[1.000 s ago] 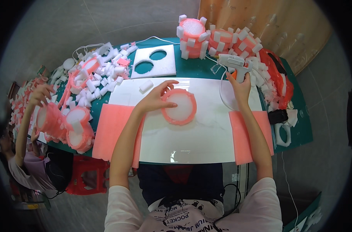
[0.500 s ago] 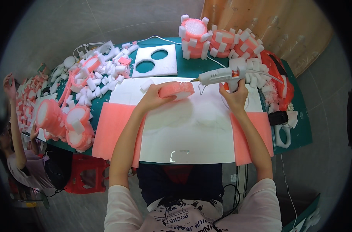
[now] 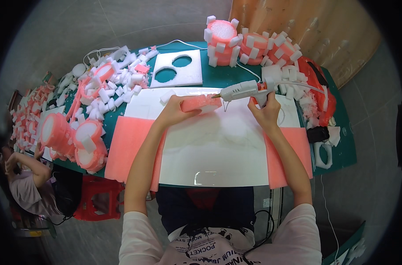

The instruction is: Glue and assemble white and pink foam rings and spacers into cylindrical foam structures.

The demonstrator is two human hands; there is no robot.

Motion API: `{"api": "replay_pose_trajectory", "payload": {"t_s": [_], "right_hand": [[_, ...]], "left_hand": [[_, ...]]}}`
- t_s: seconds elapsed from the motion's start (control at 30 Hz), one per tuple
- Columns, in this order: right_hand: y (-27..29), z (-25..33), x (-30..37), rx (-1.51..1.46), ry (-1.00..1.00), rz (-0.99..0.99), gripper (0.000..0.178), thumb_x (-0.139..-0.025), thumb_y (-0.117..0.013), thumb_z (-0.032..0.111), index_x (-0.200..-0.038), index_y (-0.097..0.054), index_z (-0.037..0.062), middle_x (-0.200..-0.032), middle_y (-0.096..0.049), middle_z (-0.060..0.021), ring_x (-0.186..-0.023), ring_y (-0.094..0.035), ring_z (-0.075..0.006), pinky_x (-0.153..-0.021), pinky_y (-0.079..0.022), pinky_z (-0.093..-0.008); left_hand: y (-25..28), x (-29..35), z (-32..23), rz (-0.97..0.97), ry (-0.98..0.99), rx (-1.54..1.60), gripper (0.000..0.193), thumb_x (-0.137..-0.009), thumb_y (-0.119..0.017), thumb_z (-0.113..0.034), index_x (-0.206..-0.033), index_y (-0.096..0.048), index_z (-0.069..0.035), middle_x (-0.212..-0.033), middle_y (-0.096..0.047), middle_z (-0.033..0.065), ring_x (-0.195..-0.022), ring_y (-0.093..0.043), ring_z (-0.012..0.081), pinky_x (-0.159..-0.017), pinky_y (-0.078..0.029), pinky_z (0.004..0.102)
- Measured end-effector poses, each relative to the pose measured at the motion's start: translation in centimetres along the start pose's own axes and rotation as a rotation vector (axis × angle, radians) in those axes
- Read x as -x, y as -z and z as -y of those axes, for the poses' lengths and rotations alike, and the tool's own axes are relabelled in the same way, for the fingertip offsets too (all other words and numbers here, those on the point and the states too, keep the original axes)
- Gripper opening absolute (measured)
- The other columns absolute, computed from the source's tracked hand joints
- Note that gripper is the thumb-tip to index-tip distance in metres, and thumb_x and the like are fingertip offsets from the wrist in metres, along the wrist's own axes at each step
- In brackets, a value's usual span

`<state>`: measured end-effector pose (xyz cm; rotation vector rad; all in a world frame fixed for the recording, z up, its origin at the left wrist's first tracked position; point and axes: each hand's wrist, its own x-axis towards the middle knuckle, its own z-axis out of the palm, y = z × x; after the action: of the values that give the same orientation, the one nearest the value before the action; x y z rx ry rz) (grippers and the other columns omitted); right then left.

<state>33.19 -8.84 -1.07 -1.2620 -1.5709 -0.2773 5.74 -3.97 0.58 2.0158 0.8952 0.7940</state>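
Observation:
My left hand (image 3: 173, 113) grips a round pink foam disc (image 3: 196, 103) by its left side, tilted above a glossy white board (image 3: 214, 152). In my right hand (image 3: 267, 112) is a white glue gun (image 3: 241, 90), its handle wrapped by my fingers. The gun's brass tip meets or nearly meets the disc's upper right edge. A thin strand of glue hangs below the nozzle. Behind my left hand lies a small white foam block (image 3: 167, 96), partly hidden.
Pink foam sheets (image 3: 132, 150) flank the board. At left are heaped foam pieces (image 3: 115, 81) and round foam assemblies (image 3: 89, 145). A white two-hole foam panel (image 3: 193, 73) lies behind; block-studded pink cylinders (image 3: 223, 48) stand farther back. A red bag (image 3: 318, 88) is at right. Another person (image 3: 31, 181) sits at left.
The glue gun has shifted left and slightly down, bringing its tip to the disc. The disc is tilted differently in my left hand. The other person's raised arm has come down.

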Motion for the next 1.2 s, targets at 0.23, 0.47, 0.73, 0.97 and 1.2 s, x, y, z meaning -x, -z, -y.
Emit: {"api": "replay_pose_trajectory", "payload": {"t_s": [0.23, 0.47, 0.73, 0.97, 1.2], "right_hand": [[0.1, 0.1, 0.0, 0.007, 0.010, 0.018, 0.044, -0.062, -0.070, 0.015, -0.095, -0.046, -0.0009, -0.065, -0.055, -0.0123, -0.051, -0.055, -0.0255, -0.046, -0.043, -0.0323], [0.0, -0.1, 0.0, 0.014, -0.005, 0.010, 0.043, -0.062, -0.070, 0.015, -0.095, -0.046, -0.0004, -0.065, -0.055, -0.0119, -0.050, -0.055, -0.0247, -0.046, -0.043, -0.0316], [0.1, 0.0, -0.2, 0.024, -0.010, -0.049, 0.046, -0.058, -0.074, 0.019, -0.093, -0.049, 0.0010, -0.061, -0.054, -0.0081, -0.048, -0.053, -0.0211, -0.046, -0.044, -0.0293], [0.3, 0.2, -0.3, 0.077, 0.075, 0.010, 0.047, -0.059, -0.074, 0.021, -0.094, -0.050, 0.0022, -0.063, -0.055, -0.0074, -0.051, -0.056, -0.0201, -0.047, -0.044, -0.0289], [-0.3, -1.1, -0.4, -0.118, -0.224, 0.023, 0.040, -0.070, -0.070, 0.020, -0.097, -0.048, 0.0008, -0.076, -0.059, -0.0139, -0.062, -0.058, -0.0280, -0.057, -0.044, -0.0342]], "left_hand": [[0.1, 0.0, -0.2, 0.013, 0.009, -0.012, 0.036, -0.067, -0.069, -0.014, -0.100, -0.063, -0.004, -0.086, -0.066, 0.0097, -0.074, -0.062, 0.0168, -0.072, -0.047, 0.0275], [0.1, 0.0, 0.0, 0.003, 0.026, -0.014, 0.035, -0.067, -0.069, -0.014, -0.100, -0.063, -0.004, -0.086, -0.066, 0.0101, -0.075, -0.062, 0.0178, -0.072, -0.047, 0.0274], [0.1, 0.1, -0.8, -0.015, 0.080, -0.007, 0.034, -0.067, -0.069, -0.014, -0.099, -0.063, -0.003, -0.085, -0.066, 0.0102, -0.073, -0.061, 0.0165, -0.072, -0.046, 0.0271], [0.5, 0.1, 0.3, -0.208, 0.066, 0.259, 0.037, -0.070, -0.069, -0.016, -0.098, -0.061, 0.005, -0.088, -0.064, 0.0092, -0.078, -0.060, 0.0134, -0.071, -0.047, 0.0260], [1.8, -0.4, 1.5, -0.625, -0.064, 0.789, 0.032, -0.077, -0.063, -0.011, -0.104, -0.053, 0.005, -0.097, -0.058, 0.0093, -0.085, -0.058, 0.0143, -0.073, -0.049, 0.0269]]}}
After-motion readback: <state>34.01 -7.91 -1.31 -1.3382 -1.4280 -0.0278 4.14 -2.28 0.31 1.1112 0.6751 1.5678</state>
